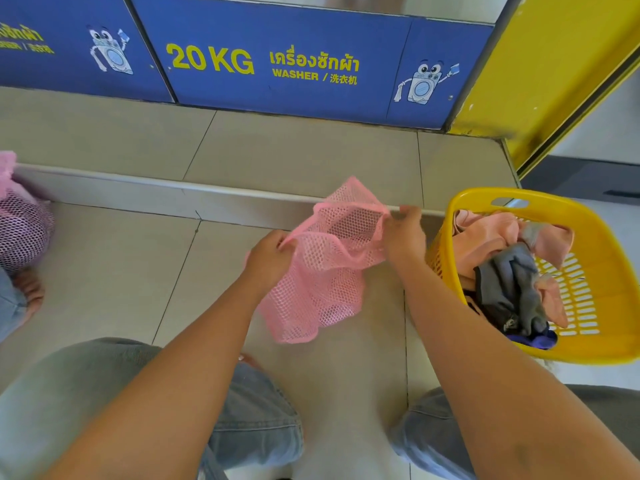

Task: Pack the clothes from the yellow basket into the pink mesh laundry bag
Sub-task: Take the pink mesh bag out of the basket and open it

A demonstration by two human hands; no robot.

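A pink mesh laundry bag (325, 268) hangs above the tiled floor in the middle of the view. My left hand (268, 259) pinches its rim on the left and my right hand (403, 233) pinches the rim on the right, holding its mouth apart. The bag looks limp, with nothing visible inside. To the right stands the yellow basket (609, 271) on the floor, holding peach-pink clothes (485, 237), a grey garment (512, 289) and a bit of purple fabric (536, 341).
A raised tiled step (242, 195) with a metal edge runs across behind the bag, under blue washer panels (294, 64). A second filled pink mesh bag (20, 223) sits far left beside another person's foot (31, 292). My jeans-clad knees fill the bottom.
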